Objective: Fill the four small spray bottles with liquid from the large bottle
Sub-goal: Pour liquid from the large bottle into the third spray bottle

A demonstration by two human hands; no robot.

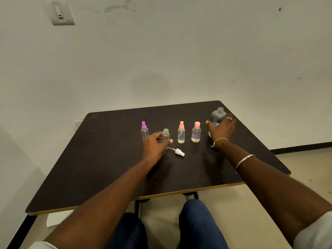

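Note:
Four small clear spray bottles stand in a row on the dark table point(107, 168). The leftmost bottle point(144, 131) has a purple spray top. My left hand point(154, 146) grips the second bottle point(165, 135), which is uncapped. Its white spray top point(179, 152) lies on the table just in front. Two further bottles with pink tops stand to the right, a slim one point(181, 133) and a wider one point(196, 133). My right hand point(221, 129) wraps around the large clear bottle point(218, 115) at the far right; that bottle has no cap.
The table stands against a pale wall with a switch plate point(62, 13) high on the left. My knees in blue trousers point(197, 223) are under the near table edge. A white paper point(57, 217) lies on the floor at the left.

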